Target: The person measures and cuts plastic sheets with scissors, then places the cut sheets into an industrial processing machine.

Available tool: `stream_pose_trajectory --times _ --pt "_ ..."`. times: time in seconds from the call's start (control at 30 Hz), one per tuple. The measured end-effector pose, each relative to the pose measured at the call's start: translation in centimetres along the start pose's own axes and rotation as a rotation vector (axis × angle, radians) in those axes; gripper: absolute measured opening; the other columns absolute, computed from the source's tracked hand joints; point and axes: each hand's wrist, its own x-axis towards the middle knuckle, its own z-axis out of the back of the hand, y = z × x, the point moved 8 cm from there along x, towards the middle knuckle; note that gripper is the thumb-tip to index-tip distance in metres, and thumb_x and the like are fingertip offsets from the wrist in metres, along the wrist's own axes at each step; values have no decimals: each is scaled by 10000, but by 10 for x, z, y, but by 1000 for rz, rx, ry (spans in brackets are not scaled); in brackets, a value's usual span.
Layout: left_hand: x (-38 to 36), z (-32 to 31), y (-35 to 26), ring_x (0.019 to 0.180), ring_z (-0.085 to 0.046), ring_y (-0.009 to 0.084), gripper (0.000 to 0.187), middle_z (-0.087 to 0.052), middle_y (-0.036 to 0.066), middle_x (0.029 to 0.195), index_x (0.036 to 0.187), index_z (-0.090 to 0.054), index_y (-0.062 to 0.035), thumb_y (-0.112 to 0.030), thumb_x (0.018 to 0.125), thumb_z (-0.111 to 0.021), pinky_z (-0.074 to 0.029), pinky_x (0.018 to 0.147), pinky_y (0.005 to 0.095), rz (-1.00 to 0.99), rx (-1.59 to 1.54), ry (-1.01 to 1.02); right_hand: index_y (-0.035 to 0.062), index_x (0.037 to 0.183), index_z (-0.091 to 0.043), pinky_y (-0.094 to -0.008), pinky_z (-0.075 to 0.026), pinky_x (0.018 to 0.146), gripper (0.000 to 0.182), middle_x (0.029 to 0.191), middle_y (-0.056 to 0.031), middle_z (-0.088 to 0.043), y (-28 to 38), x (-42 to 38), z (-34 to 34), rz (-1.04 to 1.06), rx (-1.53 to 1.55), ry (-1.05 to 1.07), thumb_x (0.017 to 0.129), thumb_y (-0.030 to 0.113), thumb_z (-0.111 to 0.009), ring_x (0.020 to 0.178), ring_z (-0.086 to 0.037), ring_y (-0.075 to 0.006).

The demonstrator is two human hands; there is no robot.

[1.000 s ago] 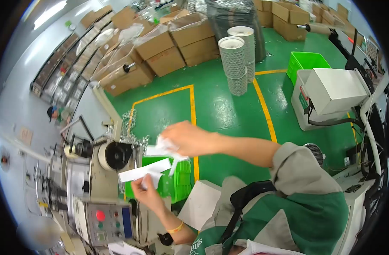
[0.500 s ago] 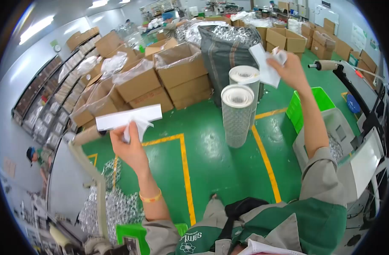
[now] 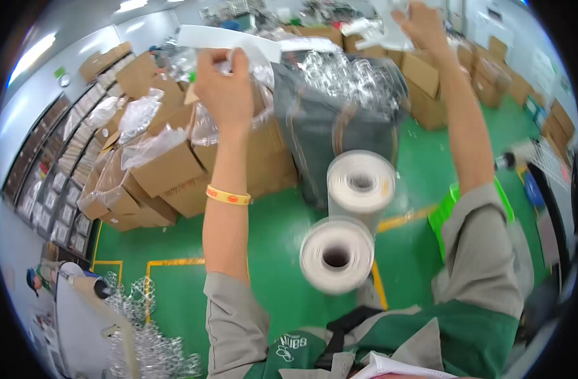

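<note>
My left hand [image 3: 225,85] is raised at the upper middle, thumb and fingers pinched on a white strip [image 3: 229,40] that stretches out to both sides above it. At the top right my right hand [image 3: 423,26] is held high beside a crumpled white sheet [image 3: 390,28], its fingers blurred, so its grip is unclear. Between my arms stand two upright rolls, a nearer one [image 3: 311,256] and a farther one [image 3: 340,180]. Behind them a dark grey sack [image 3: 327,132] holds shiny silvery scrap [image 3: 352,79].
Open cardboard boxes [image 3: 169,167] with plastic liners stand to the left, before shelves [image 3: 45,170]. A green crate [image 3: 440,221] is near my right arm. Silvery scrap [image 3: 143,347] lies on the floor at lower left. A person [image 3: 42,275] is at the far left.
Both hands have risen in the view, the left with its white strip. The rolls and sack now appear closer.
</note>
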Motion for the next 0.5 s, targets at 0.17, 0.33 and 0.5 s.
stream_pose_trajectory --times 0.17,0.33,0.5 --pt "-31 -296 126 763 -590 286 199 -618 138 808 850 -589 -16 -156 740 -678 -440 720 377 80 -59 205 64 935 -605 -446 -482 746 335 940 -170 -636 -11 38 -240 -81 252 246 793 367 -603 879 -607 -352" --pt "-137 -455 265 866 -628 302 330 -649 177 959 958 -651 -26 -189 684 -734 -481 770 365 306 87 737 -46 1191 -508 -418 -443 891 703 1138 -240 -566 -35 6 -405 136 406 550 671 369 -734 1050 -556 -340" --pt "-77 -442 233 824 -647 239 324 -659 155 940 996 -626 4 -170 733 -704 -510 720 330 118 116 565 44 1090 -623 -316 -487 744 350 984 -123 -665 -74 52 -382 50 778 363 806 246 -642 853 -643 -225"
